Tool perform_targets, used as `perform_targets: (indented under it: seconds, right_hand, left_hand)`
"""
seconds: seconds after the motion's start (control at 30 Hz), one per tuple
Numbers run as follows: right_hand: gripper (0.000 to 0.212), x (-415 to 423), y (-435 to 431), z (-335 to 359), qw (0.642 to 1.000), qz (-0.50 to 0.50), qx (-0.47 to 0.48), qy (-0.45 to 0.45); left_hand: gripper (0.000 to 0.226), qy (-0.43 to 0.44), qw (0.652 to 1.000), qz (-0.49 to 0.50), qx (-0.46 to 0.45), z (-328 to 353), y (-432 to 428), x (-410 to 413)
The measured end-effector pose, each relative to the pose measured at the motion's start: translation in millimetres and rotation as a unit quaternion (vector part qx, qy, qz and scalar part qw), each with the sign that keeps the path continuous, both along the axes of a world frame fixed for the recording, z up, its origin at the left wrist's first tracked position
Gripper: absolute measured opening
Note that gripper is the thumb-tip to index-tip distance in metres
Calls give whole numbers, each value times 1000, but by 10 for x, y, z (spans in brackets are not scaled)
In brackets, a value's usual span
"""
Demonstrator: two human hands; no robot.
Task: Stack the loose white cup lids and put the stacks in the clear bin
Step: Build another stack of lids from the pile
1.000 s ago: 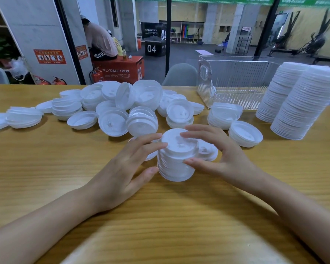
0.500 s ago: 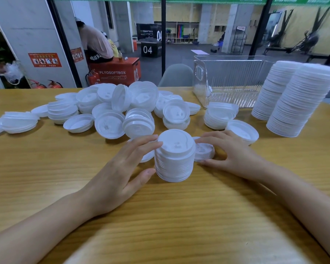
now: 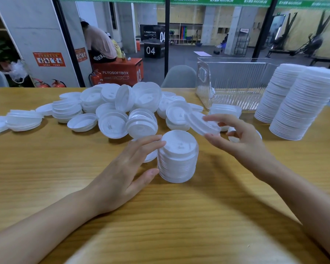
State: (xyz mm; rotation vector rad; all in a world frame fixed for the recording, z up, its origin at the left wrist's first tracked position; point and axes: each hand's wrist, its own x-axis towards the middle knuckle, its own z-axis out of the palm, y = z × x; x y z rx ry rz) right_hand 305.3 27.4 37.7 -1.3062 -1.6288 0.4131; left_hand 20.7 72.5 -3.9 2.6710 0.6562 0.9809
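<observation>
A short stack of white cup lids (image 3: 177, 157) stands on the wooden table in front of me. My left hand (image 3: 126, 168) touches its left side with straight fingers and thumb. My right hand (image 3: 236, 138) pinches a single tilted lid (image 3: 202, 124) in the air, just above and right of the stack. Several loose lids (image 3: 112, 111) lie scattered behind. The clear bin (image 3: 234, 82) stands at the back right, with only one lid faintly visible inside.
Two tall leaning lid stacks (image 3: 301, 103) stand at the far right beside the bin. A small lid pile (image 3: 23, 120) lies at the left. Behind the table are a grey chair (image 3: 179, 77) and a person sitting on an orange box.
My right hand left the table beside the stack, picked up one lid and raised it up toward the stack top. My left hand stayed on the stack.
</observation>
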Motion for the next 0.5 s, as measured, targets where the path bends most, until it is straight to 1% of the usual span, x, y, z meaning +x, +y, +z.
perform_targets:
  seconds: [0.1,0.23,0.33,0.5]
  right_hand:
    - [40,-169,-53,61,998,40,27,-35]
    - [40,-295,-57,17,993,87,-2,-77]
    - [37,-338,-45,-17,991,90,-11,-101]
    - [40,-319,-40,-46,990,93,1,-111]
  left_hand:
    - [50,-14,1000,4,5,9,-2,9]
    - [54,-25,1000,5,4,2,8,10]
    - [55,-14,1000,-1,13,0,7,9]
    - [53,-2,1000,-6,24,3,10,13]
